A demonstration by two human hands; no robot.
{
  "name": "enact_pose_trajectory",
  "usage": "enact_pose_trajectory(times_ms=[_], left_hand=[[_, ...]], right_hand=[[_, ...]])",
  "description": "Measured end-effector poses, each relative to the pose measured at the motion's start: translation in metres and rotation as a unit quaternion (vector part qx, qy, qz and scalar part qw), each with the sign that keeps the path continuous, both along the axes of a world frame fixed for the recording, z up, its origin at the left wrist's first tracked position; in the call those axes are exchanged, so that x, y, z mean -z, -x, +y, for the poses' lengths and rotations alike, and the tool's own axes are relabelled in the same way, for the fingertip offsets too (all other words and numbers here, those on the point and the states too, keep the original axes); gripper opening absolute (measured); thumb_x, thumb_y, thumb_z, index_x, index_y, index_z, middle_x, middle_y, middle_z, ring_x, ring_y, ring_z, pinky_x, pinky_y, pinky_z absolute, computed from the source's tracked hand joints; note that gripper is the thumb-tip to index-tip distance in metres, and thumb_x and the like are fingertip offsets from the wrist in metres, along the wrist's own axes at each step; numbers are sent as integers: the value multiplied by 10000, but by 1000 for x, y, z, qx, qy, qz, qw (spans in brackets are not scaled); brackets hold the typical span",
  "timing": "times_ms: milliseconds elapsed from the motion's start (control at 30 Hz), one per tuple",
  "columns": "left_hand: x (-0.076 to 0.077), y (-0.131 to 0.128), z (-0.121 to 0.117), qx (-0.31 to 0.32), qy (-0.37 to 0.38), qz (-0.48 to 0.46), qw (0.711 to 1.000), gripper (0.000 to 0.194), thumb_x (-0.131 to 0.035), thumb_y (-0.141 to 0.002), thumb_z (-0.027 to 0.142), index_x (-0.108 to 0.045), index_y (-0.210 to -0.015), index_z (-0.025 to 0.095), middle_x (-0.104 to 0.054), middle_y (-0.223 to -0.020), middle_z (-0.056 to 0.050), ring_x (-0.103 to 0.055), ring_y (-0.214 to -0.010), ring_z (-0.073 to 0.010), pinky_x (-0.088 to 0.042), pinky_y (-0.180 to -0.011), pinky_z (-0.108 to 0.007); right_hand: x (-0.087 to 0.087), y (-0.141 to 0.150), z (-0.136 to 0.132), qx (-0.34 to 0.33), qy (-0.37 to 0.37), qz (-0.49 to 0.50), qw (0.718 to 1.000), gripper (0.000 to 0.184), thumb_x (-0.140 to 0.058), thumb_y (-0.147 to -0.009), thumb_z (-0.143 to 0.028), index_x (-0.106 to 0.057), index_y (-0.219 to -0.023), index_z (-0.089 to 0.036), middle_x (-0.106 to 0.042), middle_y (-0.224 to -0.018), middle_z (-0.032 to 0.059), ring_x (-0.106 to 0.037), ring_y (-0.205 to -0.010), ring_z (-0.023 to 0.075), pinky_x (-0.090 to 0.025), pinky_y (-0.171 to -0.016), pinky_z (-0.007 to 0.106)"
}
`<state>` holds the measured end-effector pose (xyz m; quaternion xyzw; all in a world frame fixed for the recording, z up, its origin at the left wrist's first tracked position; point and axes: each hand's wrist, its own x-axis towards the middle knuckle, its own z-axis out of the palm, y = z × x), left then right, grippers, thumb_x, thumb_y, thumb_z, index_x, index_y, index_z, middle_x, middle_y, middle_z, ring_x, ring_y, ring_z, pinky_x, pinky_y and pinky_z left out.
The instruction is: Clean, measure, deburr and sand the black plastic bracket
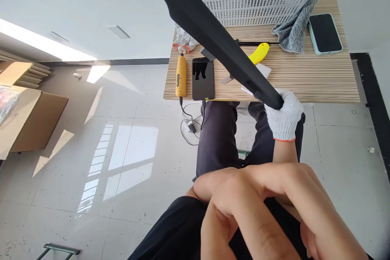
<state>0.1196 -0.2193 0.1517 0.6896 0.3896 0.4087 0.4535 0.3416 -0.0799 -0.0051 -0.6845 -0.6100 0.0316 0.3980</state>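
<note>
My right hand [284,115], in a white knit glove with an orange cuff, grips the near end of a long black plastic trim strip [213,28]. The strip slants up and left over the table. Very near the camera is a bare hand, apparently my left hand [252,199], its fingers bent and spread; the fingertips run out of view and nothing shows in it. Under the strip lies a yellow-handled knife [260,53] with its blade partly covered, beside a white sheet or cloth [263,70].
On the wood-grain table [317,85] are a yellow rotary tool [180,75], a black phone [203,81], a white glove [186,40], a grey towel [294,32] and a cased phone [325,34]. A white basket [243,6] holds black parts. Cables [190,126] hang below; cardboard boxes [39,122] stand left.
</note>
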Motion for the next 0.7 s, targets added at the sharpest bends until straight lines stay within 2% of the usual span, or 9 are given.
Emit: enact_pose_trajectory(times_ms=[100,200,333,467,567,633,700], left_hand=[[11,-2,5,19,57,11,998,395,-569,-845,771,-780,-1041,500,-746,-796,-82,-713,-958,-385,-629,-709,-535],[18,-2,6,25,81,-4,996,367,-512,-890,719,-770,-1055,518,-728,-719,-60,-708,-879,-362,-623,-726,-540],[13,2,2,22,102,14,994,360,-476,-892,699,-769,-1043,554,-695,-637,-72,-695,-852,-388,-612,-709,-592],[4,6,1,23,66,15,997,355,-503,-876,738,-779,-985,544,-713,-665,-76,-710,-905,-391,-619,-723,-601],[3,8,-2,-9,37,-3,999,458,-389,-941,760,-772,-904,513,-739,-722,-57,-732,-988,-353,-631,-765,-587],[2,6,-9,-43,44,-16,998,549,-302,-984,758,-751,-831,480,-744,-748,-40,-742,-1028,-315,-636,-776,-559],[1,0,-19,-76,70,-44,994,563,-322,-986,770,-714,-757,438,-726,-728,-42,-750,-998,-288,-640,-743,-508]], right_hand=[[0,0,0,7,8,-1,1000,314,-677,-816,-403,-752,-1014,-172,-792,-957,126,-730,-944,277,-532,-922,400],[0,0,0,1,0,5,1000,310,-683,-817,-398,-751,-1015,-169,-796,-959,131,-733,-947,278,-526,-928,393],[1,0,0,9,14,-8,1000,320,-676,-832,-420,-750,-1019,-172,-797,-977,132,-732,-960,280,-526,-927,391],[1,0,0,12,18,-20,1000,325,-665,-845,-432,-749,-1024,-173,-791,-969,135,-728,-951,278,-528,-919,392],[1,0,-1,3,-7,-15,1000,320,-678,-836,-409,-758,-1028,-165,-789,-953,134,-731,-928,266,-536,-905,382],[1,0,-1,-3,-19,-15,1000,314,-685,-833,-395,-763,-1025,-160,-790,-944,134,-735,-924,267,-541,-901,383],[2,0,0,-3,-24,-18,1000,313,-679,-835,-398,-767,-1017,-159,-793,-934,129,-741,-922,271,-545,-897,388]])
